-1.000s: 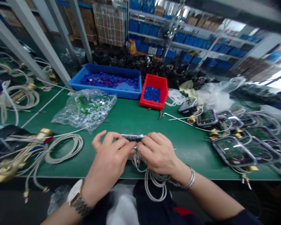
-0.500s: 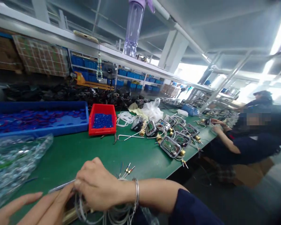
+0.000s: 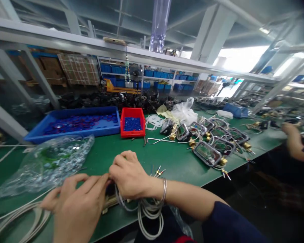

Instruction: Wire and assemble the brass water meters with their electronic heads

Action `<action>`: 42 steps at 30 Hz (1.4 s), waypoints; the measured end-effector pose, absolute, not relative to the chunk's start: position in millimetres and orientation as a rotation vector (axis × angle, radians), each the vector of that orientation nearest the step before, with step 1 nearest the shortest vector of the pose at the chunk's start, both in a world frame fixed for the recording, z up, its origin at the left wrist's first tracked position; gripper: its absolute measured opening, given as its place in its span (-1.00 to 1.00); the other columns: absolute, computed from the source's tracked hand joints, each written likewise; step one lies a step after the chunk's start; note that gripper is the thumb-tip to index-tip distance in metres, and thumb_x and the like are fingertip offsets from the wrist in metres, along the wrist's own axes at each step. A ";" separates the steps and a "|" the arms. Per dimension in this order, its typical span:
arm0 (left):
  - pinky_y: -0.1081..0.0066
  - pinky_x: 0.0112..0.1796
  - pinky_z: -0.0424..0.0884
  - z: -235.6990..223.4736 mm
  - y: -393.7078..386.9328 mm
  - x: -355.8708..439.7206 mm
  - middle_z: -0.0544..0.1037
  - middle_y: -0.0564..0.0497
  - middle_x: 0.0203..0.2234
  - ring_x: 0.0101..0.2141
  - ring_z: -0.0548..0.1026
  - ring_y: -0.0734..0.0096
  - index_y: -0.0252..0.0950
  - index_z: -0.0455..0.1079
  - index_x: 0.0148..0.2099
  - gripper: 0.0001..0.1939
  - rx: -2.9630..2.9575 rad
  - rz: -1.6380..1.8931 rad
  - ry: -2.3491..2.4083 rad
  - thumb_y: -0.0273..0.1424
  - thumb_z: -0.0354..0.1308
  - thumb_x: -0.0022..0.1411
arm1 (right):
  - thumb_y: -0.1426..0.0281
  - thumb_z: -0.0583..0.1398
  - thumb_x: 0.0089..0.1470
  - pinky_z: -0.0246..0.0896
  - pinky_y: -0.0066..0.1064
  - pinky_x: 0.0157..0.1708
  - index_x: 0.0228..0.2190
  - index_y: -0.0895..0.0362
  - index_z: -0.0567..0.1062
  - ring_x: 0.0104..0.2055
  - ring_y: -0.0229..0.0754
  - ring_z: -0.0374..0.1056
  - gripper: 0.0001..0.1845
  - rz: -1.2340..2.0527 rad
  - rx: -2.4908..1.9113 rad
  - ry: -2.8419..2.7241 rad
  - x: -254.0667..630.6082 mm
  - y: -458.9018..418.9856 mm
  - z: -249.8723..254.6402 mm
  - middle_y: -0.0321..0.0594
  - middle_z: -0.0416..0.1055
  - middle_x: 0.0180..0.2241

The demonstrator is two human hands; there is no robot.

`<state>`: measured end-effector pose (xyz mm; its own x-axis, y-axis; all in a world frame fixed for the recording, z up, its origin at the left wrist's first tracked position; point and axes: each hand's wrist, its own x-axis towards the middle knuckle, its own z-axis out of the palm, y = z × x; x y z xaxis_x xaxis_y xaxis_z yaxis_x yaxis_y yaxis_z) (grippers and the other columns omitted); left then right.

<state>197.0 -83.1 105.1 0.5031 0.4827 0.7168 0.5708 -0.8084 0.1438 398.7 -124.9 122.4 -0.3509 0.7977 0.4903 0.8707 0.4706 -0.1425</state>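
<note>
"Brass-bodied device [image 3: 110, 201], grey cable attached. Where is it, and how is it gripped?"

"At the near edge of the green bench [image 3: 177, 157], between both hands. The left hand [image 3: 78, 206] closes in from one side, the right hand [image 3: 133, 179] from the other, their fingers meeting over its dark upper part. Which fingertip presses where is hidden."

"Why both hands?"

"Probably one steadies it while the other pinches; a body that lumpy could roll. Its brass side rests low, near the bench top, and I can't tell whether it bears weight there."

"And the cable?"

"The cable coil [image 3: 150, 222] droops below the right wrist, likely to keep the loops out of the fingers. Some wire ends [image 3: 160, 172] lie on the bench just beyond that wrist."

"Further out?"

"A clear plastic bag [image 3: 66, 157] of pale-blue bits lies beyond the left hand. Behind stand a blue tray [image 3: 101, 132] of discs and a red bin [image 3: 133, 134], side by side, seemingly for easy reach. Clear-covered units [image 3: 207, 153] cluster to the right, perhaps to leave working room."
</note>
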 end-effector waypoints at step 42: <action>0.02 -0.04 0.07 112.7 -90.4 213.9 0.56 0.05 -0.30 -0.07 0.32 0.16 -0.02 0.63 -0.26 -0.93 -2.709 -0.957 -1.472 -0.33 0.33 0.27 | 0.48 0.08 0.32 0.18 -0.04 0.01 -0.36 0.12 0.46 0.03 0.09 0.14 -0.79 -0.078 -1.396 -2.325 396.2 -103.1 106.9 -0.02 0.35 -0.15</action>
